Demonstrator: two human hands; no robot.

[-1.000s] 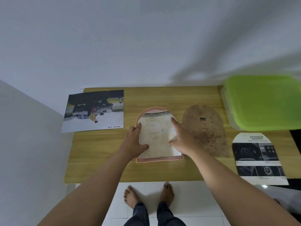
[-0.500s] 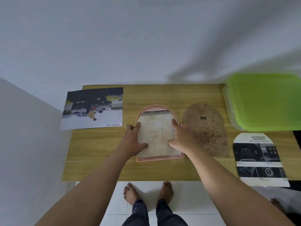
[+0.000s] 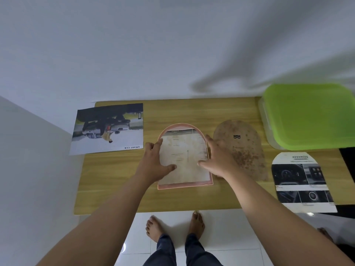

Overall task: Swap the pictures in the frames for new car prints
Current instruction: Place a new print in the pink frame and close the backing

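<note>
A pink arched frame (image 3: 185,186) lies flat in the middle of the wooden table (image 3: 115,179). A pale, stained sheet (image 3: 184,160) with faint print lies inside it. My left hand (image 3: 153,164) rests on the sheet's left edge, thumb flat on the paper and fingers stretched along the frame's left side. My right hand (image 3: 219,160) sits at the frame's right edge, its thumb on the sheet. A brown spotted arched backing board (image 3: 244,150) lies just right of the frame. An arch-cut "ADVANCED" car print (image 3: 301,181) lies at the right, and a rectangular "SMART CAR" print (image 3: 109,129) at the left.
A clear box with a green lid (image 3: 311,116) stands at the table's back right corner. White walls close in behind and on the left. My bare feet (image 3: 172,225) stand on white tiles below the table's front edge.
My right hand has slid right, off the sheet's middle to the frame's right edge. My left hand has stayed at the left edge. The camera has shifted slightly.
</note>
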